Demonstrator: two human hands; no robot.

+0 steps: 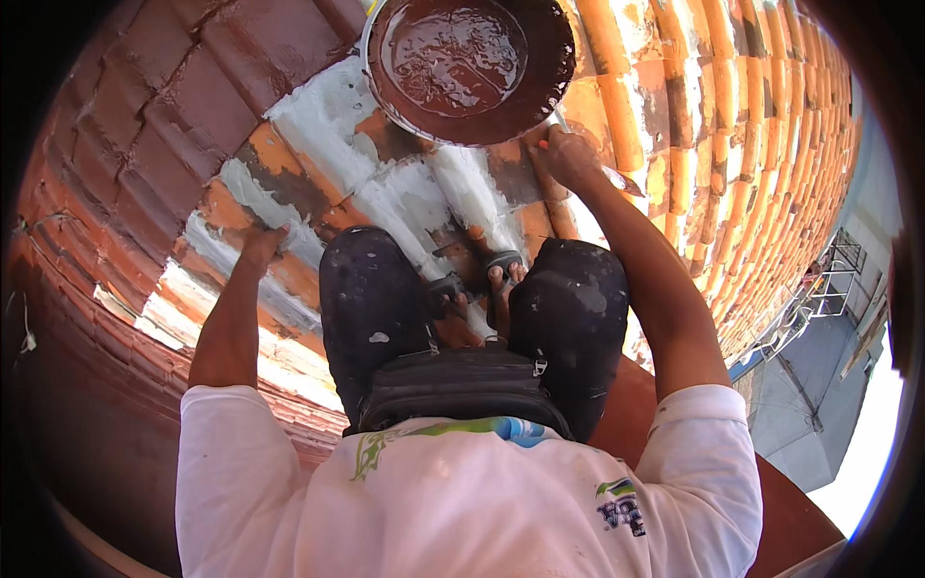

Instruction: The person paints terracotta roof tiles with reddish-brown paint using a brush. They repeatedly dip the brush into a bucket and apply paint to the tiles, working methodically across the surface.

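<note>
In the head view, a bucket (pixel 468 68) with dark red-brown paint stands on the tiled roof at the top centre. My right hand (pixel 569 155) is at the bucket's lower right rim, closed around a paintbrush; its paint-coated bristles (pixel 626 182) point down to the right, and much of its handle is hidden by the hand. My left hand (pixel 266 242) rests on orange clay roof tiles (pixel 225 205) with whitish-grey patches, left of my knee, and no tool shows in it. Glossy dark red painted tiles (pixel 189 108) lie beyond it.
My sandalled feet (pixel 506 271) stand on the tiles between my knees, below a black waist bag (pixel 462 386). Rows of bare orange tiles (pixel 751 144) curve away to the right. Past the roof's edge, a metal frame (pixel 831 285) stands lower down at the far right.
</note>
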